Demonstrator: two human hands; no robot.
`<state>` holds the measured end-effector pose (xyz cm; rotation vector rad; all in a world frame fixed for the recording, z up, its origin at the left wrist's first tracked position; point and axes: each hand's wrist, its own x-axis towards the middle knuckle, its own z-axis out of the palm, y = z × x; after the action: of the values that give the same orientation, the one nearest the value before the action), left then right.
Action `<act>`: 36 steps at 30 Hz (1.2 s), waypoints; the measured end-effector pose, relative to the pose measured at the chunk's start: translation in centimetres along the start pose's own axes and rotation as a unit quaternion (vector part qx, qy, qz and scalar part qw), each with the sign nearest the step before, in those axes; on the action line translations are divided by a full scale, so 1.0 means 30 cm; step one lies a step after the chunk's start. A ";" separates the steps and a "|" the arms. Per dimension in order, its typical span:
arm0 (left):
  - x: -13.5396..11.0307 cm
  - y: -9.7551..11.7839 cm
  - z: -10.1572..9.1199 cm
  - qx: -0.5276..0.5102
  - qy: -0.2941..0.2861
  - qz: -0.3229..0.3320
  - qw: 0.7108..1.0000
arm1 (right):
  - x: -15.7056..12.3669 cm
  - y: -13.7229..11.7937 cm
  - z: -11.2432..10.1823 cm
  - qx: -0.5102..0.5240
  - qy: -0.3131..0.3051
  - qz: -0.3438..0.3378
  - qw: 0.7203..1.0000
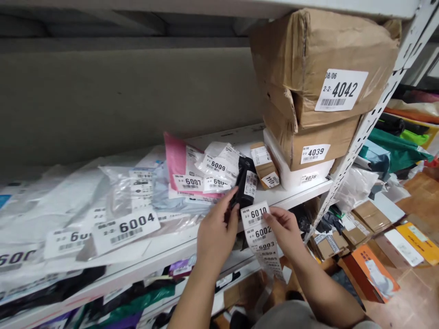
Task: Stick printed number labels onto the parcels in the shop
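My left hand (215, 228) closes thumb and fingers on the near end of a black plastic parcel (244, 170), which bears a white printed label. In my right hand (285, 229) is a strip of number labels (260, 247), pinched near its top label, 6010. The strip hangs down below the shelf edge, with 6002 and 6003 readable on it. Just left of the black parcel lie a clear bag marked 6009 (216, 164) and a pink bag marked 6007 (174, 157). A small carton (263, 165) stands to its right.
White shelf edge (164, 251) runs below the bags. Plastic bags, one labelled 6004 (127, 228), cover the left. Large cartons marked 4042 (281, 50) and 4039 (278, 130) are stacked right, beside a perforated upright (363, 132). Several boxes, including an orange one (372, 269), are on the floor.
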<state>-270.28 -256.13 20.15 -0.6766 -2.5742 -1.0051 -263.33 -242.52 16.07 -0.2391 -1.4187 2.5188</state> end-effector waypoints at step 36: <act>-0.139 0.086 -0.047 -0.112 0.014 -0.038 0.993 | -0.027 -0.087 0.034 -0.183 -0.060 -0.161 0.968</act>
<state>-265.27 -256.77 20.80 -0.6179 -2.5019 -1.3335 -262.50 -242.29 18.86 0.0796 -1.8014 2.0330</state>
